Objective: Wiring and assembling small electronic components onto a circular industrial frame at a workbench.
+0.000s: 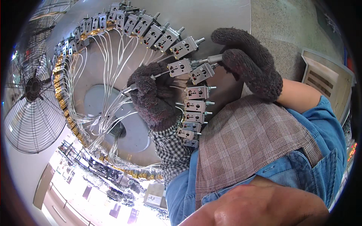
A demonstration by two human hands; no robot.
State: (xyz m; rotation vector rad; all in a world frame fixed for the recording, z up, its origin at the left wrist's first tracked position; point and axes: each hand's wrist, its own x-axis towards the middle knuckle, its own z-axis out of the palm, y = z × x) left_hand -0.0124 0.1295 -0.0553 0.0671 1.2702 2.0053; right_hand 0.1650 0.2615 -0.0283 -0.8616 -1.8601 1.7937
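Note:
Dark knitted gloves cover both my hands. My left hand (149,96), below a black-and-white checked sleeve, is closed inside the ring of metal blocks. A thin metal rod (162,74) runs from its fingers toward a small grey metal block (179,68); a silver tool end (129,89) sticks out on the hand's other side. My right hand (250,62) is closed outside the ring, its fingertips at a silver metal cylinder (215,58) in line with that block. Another grey block (201,73) with a threaded stud lies just below. The gloves hide the exact grips.
Many similar blocks (154,36) stand in a curve on a round metal table (222,15). White wires (109,71) run from them to a central grey disc (141,128). A wire-caged fan (33,88) stands left, a slatted stool-like piece (324,81) right.

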